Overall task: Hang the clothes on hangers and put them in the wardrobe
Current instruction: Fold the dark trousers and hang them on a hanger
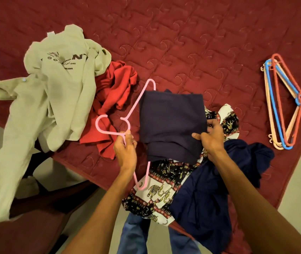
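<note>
Left hand (126, 149) at six o'clock pinches the pink hanger (97, 124) below its hook. Right hand (211, 138) grips the folded navy garment (171, 121) at centre, which hides the hanger's bar. Patterned cloth (157, 187) and a dark blue garment (210, 195) lie beneath. Red garment (113, 99) and beige clothes (54, 85) crowd nine o'clock; spare hangers (299, 99) lie at three.

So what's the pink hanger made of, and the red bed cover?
Hanger: probably plastic, maybe coated wire; it is thin, smooth and evenly pink. Bed cover: quilted fabric, matte, with stitched swirls puckering its surface.
</note>
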